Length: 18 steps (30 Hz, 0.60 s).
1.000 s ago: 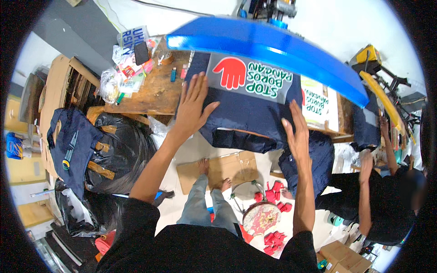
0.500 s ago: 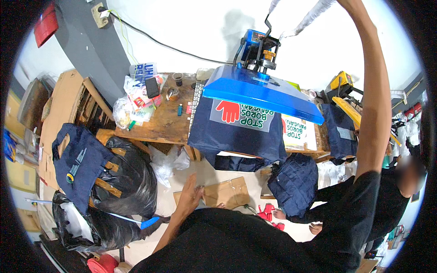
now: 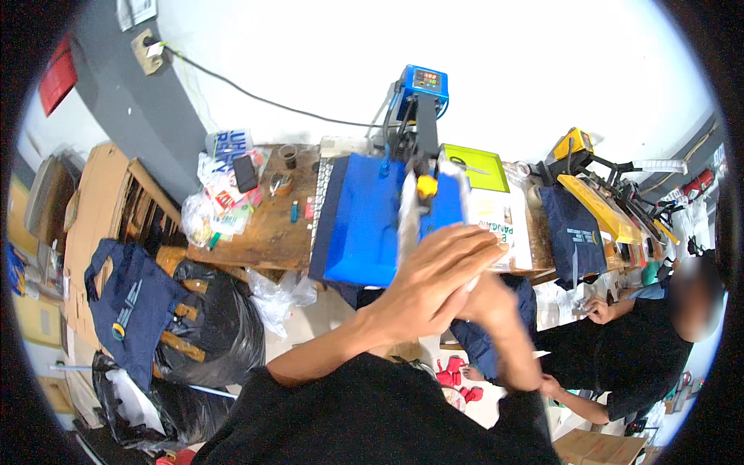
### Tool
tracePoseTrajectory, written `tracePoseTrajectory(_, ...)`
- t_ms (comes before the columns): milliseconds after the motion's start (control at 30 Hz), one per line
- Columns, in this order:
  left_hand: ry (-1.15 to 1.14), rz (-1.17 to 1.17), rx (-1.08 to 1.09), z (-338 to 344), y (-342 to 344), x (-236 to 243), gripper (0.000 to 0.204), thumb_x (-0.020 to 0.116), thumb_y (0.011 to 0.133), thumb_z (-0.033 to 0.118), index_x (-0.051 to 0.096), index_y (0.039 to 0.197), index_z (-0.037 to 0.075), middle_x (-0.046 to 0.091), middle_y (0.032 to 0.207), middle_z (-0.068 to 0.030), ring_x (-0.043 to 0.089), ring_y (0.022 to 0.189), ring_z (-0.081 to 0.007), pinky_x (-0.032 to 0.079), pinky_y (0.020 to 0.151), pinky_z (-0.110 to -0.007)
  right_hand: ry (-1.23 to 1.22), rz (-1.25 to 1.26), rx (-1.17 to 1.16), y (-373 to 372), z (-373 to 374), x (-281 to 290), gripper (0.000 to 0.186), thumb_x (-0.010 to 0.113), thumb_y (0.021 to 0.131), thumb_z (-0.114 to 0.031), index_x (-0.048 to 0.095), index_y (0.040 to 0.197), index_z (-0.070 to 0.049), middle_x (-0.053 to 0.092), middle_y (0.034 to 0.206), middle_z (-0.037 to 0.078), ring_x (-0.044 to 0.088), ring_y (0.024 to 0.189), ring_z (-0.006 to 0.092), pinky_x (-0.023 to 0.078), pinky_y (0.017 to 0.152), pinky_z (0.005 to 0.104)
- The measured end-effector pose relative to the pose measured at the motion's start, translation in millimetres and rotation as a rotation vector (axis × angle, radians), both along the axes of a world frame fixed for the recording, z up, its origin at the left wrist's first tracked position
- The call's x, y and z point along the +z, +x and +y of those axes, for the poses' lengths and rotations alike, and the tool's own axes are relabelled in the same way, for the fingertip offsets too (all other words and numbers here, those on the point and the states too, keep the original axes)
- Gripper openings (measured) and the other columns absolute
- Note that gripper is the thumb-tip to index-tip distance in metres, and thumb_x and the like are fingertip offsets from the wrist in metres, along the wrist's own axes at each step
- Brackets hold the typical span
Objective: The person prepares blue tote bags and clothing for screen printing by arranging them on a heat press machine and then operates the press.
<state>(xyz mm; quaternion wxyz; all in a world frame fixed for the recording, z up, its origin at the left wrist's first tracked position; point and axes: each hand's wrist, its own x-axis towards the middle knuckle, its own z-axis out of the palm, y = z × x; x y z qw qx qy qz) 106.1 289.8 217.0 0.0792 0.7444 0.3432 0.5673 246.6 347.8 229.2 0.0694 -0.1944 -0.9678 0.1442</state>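
Observation:
A blue heat press (image 3: 364, 225) stands on the wooden table with its plate lowered flat. Dark navy cloth (image 3: 329, 203) shows along the plate's left side; the print on it is hidden. My right hand (image 3: 487, 298), slightly blurred, is closed at the front of the white-wrapped press handle (image 3: 408, 213). Over it lies my left hand (image 3: 434, 271), its fingers stretched out flat and pointing right. Much of the right hand's fingers and the handle's front bar is covered. A printed transfer sheet (image 3: 504, 229) lies right of the press.
Scissors lie in a green tray (image 3: 496, 182) behind the sheet. A yellow heat press (image 3: 597, 205) stands further right, near a co-worker in black (image 3: 620, 349). Left are a phone (image 3: 246, 174), plastic bags and a cup. A navy bag (image 3: 136, 298) lies over black plastic sacks (image 3: 221, 333).
The blue press plate has come down over the navy cloth. My right hand came down from high up with the handle, and my left hand rose from below to join it.

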Motion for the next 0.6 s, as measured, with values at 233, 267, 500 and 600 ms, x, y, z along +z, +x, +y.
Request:
tracePoseTrajectory(233, -0.462, 0.066, -0.018, 40.0, 28.2, -67.1, 0.05, 0.058, 0.081, 0.004, 0.051, 0.131, 0.003, 0.051, 0.133, -0.0186, 0.05, 0.124, -0.0328, 0.037, 0.104, -0.048, -0.678, 0.413, -0.706, 24.0, -35.2, -120.1, 0.048, 0.071, 0.074, -0.026, 0.057, 0.111, 0.0, 0.062, 0.102, 0.018, 0.061, 0.095, 0.0377, 0.049, 0.084, 0.0446)
tracePoseTrajectory(267, -0.399, 0.121, -0.023, 37.1, 26.2, -65.3, 0.052, 0.058, 0.079, 0.003, 0.052, 0.131, 0.004, 0.052, 0.134, -0.0168, 0.05, 0.124, -0.0307, 0.036, 0.105, -0.049, -0.672, 0.387, -0.703, 24.6, -34.3, -123.0, 0.048, 0.071, 0.074, -0.026, 0.056, 0.112, 0.0, 0.062, 0.103, 0.018, 0.06, 0.095, 0.0377, 0.048, 0.084, 0.0446)
tracePoseTrajectory(500, -0.456, 0.162, -0.035, 36.4, 20.7, -139.4, 0.054, 0.06, 0.073, 0.012, 0.055, 0.127, 0.007, 0.053, 0.134, -0.0096, 0.048, 0.127, -0.0265, 0.028, 0.11, -0.05, -0.7, 0.319, -0.657, 24.7, -36.3, -162.7, 0.051, 0.071, 0.076, -0.024, 0.052, 0.116, 0.002, 0.059, 0.107, 0.019, 0.057, 0.1, 0.0373, 0.046, 0.087, 0.0447)
tracePoseTrajectory(600, -0.442, 0.215, -0.016, 39.4, 17.4, -131.7, 0.056, 0.06, 0.072, 0.009, 0.053, 0.127, 0.006, 0.054, 0.133, -0.0092, 0.049, 0.125, -0.0245, 0.03, 0.109, -0.049, -0.669, 0.308, -0.643, 22.2, -30.5, -171.4, 0.053, 0.072, 0.076, -0.023, 0.051, 0.117, 0.002, 0.057, 0.109, 0.02, 0.056, 0.101, 0.0371, 0.045, 0.088, 0.0447)
